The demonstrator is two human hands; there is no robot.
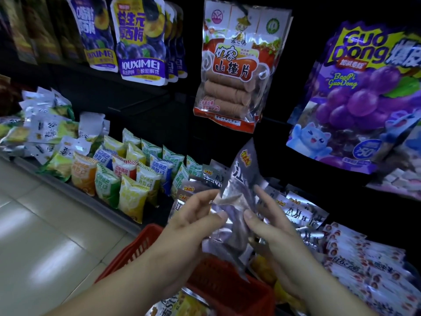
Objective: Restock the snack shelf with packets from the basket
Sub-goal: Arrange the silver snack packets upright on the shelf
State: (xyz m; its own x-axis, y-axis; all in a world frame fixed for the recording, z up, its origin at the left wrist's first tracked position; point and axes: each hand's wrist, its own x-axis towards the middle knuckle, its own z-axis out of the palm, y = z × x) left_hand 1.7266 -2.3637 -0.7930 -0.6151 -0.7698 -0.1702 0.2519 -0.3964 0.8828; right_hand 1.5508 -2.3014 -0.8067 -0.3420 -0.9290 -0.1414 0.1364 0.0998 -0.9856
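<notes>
Left hand [191, 224], right hand [273, 226]: bare; forearms bare; nails short, plain.

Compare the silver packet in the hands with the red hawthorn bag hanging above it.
The silver packet is opaque grey foil; the hawthorn bag is red with a clear window showing brown rolls. The silver packet is pinched by the left hand and right hand, tilted over the red basket; the hawthorn bag hangs upright, untouched. The silver packet looks creased; the hawthorn bag looks fuller. Both are glossy with printed Chinese characters.
</notes>
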